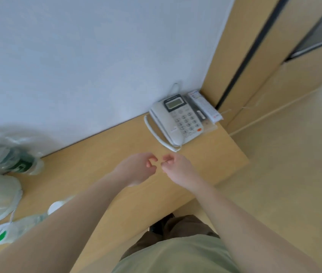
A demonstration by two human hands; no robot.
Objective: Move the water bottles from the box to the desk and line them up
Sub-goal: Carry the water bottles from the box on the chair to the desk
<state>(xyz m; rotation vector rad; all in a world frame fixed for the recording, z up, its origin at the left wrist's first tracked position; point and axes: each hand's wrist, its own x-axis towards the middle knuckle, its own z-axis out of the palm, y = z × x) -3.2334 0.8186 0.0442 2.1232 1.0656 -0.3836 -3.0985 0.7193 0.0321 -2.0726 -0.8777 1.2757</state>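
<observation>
Hands [136, 168] [177, 168] hover over the desk [101, 154], each grip loosely curled, seemingly holding nothing.

You are looking at print that is blurring out almost everywhere. The telephone [177, 120] at about one o'clock on the desk [101, 164] is showing a keypad of number keys, yet no digit is coming through clearly, and its grey display is reading blank. The white remote [205, 106] lying just beside it at two o'clock is carrying red marks you cannot make out. The green label on the bottle [21, 164] at nine o'clock is staying illegible too.
</observation>
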